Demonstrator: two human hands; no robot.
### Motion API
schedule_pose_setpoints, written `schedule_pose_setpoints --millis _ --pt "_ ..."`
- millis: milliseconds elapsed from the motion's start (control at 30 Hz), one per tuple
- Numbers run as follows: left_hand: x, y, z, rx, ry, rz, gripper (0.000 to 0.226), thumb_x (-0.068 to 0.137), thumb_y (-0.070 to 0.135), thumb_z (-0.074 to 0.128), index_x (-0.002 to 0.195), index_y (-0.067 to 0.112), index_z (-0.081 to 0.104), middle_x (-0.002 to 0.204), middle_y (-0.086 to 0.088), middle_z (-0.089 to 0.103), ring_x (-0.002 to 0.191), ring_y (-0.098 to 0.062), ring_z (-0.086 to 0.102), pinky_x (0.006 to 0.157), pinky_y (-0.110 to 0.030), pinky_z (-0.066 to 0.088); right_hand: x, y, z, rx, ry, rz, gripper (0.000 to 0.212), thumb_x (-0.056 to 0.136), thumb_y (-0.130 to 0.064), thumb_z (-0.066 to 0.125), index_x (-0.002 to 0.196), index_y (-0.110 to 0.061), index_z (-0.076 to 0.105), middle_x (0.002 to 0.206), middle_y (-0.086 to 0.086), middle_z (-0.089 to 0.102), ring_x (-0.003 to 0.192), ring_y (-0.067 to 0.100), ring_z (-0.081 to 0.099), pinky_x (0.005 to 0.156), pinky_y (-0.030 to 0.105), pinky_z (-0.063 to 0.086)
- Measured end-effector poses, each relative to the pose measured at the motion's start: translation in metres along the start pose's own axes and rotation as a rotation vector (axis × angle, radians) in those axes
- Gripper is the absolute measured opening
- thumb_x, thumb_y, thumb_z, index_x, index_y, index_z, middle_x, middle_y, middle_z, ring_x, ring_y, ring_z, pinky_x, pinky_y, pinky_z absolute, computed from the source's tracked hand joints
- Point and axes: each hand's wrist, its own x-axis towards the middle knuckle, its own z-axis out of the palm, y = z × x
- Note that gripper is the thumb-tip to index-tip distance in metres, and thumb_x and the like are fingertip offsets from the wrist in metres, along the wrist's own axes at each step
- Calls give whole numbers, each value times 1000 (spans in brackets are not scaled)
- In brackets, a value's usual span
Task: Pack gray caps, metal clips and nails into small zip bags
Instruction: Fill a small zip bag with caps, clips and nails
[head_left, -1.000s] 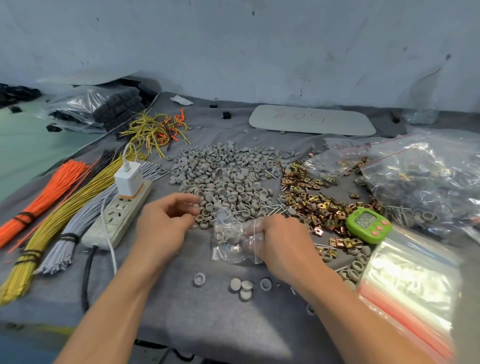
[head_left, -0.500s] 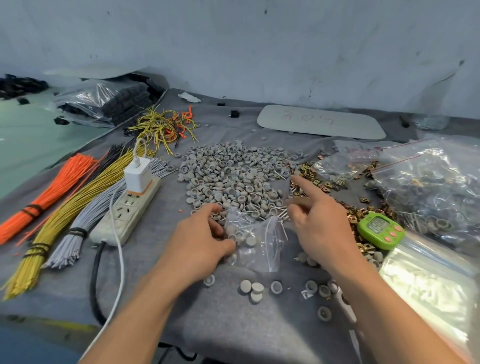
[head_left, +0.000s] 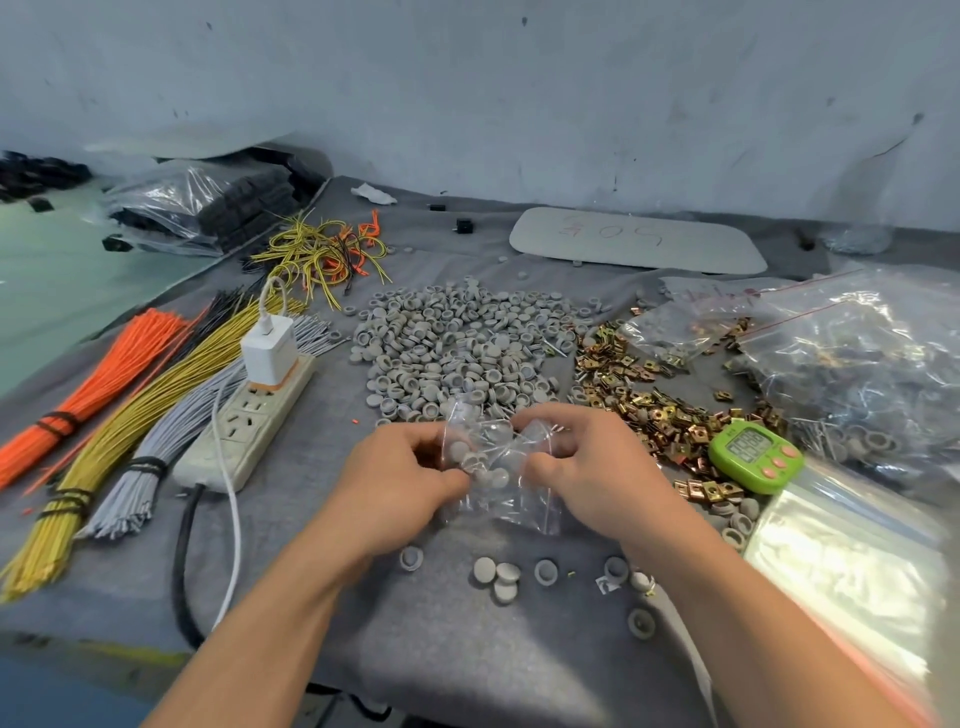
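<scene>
Your left hand (head_left: 397, 475) and right hand (head_left: 587, 467) both pinch the small zip bag (head_left: 498, 470), gray caps inside, just before the cap pile (head_left: 457, 348).

The zip bag (head_left: 501, 493) sat between the left fingers (head_left: 415, 444) and the right fingers (head_left: 545, 418). Beyond the fingers lay the cap pile (head_left: 457, 343); to their right, the metal clips (head_left: 654, 410) and timer (head_left: 748, 454); to their left, the power strip (head_left: 244, 431); nearer, loose caps (head_left: 496, 574).
</scene>
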Motion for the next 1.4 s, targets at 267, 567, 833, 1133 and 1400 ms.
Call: schedule_pose_setpoints --millis 267,567,833,1133,1400 --pt "-4 11 -3 -496 -163 -118 19 91 -13 64 100 1 72 80 -10 76 62 -11 69 52 -17 51 0 0 -10 278 43 50 47 86 -10 77 123 -38 67 65 -4 68 48 11 47 45 22 41" --pt "-5 19 -7 -665 -250 -183 34 88 -19 52 111 -3 71 101 -12 77 89 -17 76 70 -26 62 -2 -3 -15 477 82 95 54 85 -3 81 129 -29 65 65 1 59 62 20 52 65 33 48" --pt "-2 23 4 -534 -128 -184 27 94 12 70 112 -7 69 105 -18 77 81 -21 71 92 -45 57 -9 -10 -20 601 1 145 37 90 -5 76 121 -21 66 75 6 72 68 18 63 57 20 50" --pt "-13 35 14 43 362 350 80 67 40 84 136 52 47 139 29 51 127 6 50 102 -20 40 -12 -15 -23 326 183 -63 13 92 -21 76 81 -24 82 68 -3 74 56 13 56 58 26 48" --pt "-15 43 44 361 138 419 127 54 31 88 155 56 15 135 22 45 135 -7 38 113 -35 37 -18 -19 -15 389 155 -126 14 91 -27 73 80 -23 81 67 0 74 55 10 57 52 25 45"
